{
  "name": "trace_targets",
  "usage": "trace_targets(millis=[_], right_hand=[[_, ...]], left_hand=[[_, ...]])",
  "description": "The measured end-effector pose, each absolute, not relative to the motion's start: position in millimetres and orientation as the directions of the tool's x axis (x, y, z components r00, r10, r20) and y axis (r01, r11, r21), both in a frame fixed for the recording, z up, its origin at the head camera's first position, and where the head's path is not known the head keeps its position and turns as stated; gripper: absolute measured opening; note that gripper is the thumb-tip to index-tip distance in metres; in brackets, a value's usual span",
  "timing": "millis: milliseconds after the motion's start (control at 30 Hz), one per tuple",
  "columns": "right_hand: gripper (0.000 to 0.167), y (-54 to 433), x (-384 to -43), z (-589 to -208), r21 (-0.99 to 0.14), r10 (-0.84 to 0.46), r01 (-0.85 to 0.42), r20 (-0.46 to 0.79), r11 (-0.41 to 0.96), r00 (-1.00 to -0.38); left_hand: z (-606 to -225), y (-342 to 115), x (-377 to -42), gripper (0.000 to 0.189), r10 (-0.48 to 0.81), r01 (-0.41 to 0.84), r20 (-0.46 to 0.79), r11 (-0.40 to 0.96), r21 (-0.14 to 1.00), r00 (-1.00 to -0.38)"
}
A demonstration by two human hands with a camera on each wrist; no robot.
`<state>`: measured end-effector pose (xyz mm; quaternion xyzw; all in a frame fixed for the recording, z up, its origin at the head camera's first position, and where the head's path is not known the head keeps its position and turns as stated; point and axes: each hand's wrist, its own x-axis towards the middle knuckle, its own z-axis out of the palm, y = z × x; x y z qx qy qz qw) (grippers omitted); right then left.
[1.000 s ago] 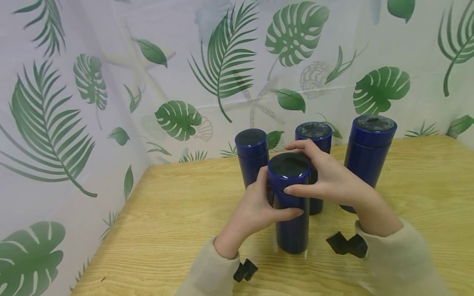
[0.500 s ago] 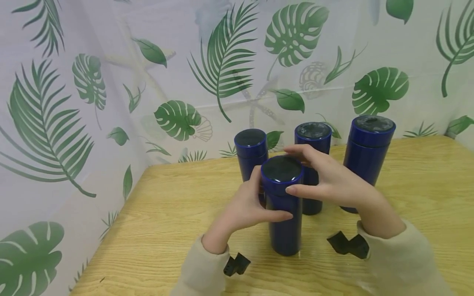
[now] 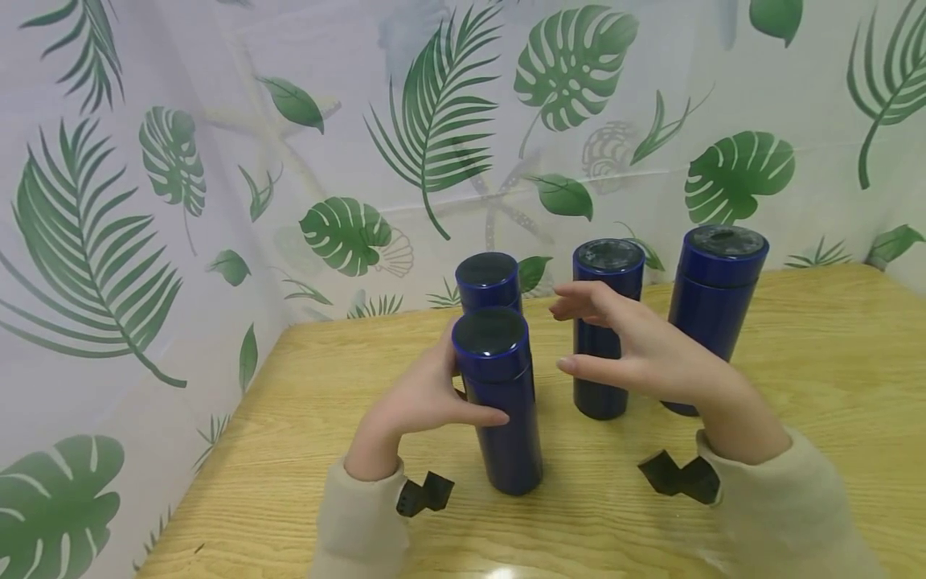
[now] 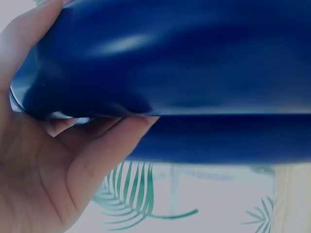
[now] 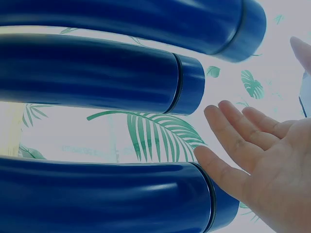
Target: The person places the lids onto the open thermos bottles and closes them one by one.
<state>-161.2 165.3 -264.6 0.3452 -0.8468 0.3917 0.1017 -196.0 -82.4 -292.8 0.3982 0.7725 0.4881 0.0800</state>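
Observation:
My left hand (image 3: pixel 415 398) grips a dark blue thermos bottle (image 3: pixel 510 438) near its upper part, thumb across the front and the other fingers behind it. This bottle has a glossy black top. Close up in the left wrist view, the fingers (image 4: pixel 109 155) wrap the blue wall (image 4: pixel 194 58). My right hand (image 3: pixel 651 350) hovers to the right with fingers spread and relaxed, holding nothing. It overlaps a second blue thermos (image 3: pixel 600 378) standing behind it. In the right wrist view, the right hand's loose fingers (image 5: pixel 221 170) show beside the bottles' lids.
Another thermos (image 3: pixel 486 277) stands behind the held one, mostly hidden by it. A further thermos (image 3: pixel 712 305) is at the right, partly behind the right forearm. All are on the wood-grain table (image 3: pixel 347 370), backed by a leaf-print cloth (image 3: pixel 318 145).
My left hand has carried the gripped thermos left, away from the right hand. The right hand, earlier around its lid, stays nearly in place and is now apart from it.

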Motion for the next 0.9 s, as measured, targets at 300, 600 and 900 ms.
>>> trace_targets(millis=[300,600,900], right_hand=[[0.058,164,-162,-265,-0.592,-0.512,-0.662,0.433,0.459,-0.742],[0.058,164,-161,-265,-0.613,-0.51,-0.635,0.399,0.47,-0.762],[0.056,163,-162,-266,-0.621,-0.512,-0.634,0.397,0.462,-0.762]], left_hand=[[-288,-115,-206,0.091,0.708,0.582,0.295,0.2,0.788,-0.642],[-287,-140,-213,0.09,0.636,0.537,0.264,0.283,0.794,-0.726],[-285,-143,-216,0.09,0.465,0.448,0.25,0.385,0.807,-0.849]])
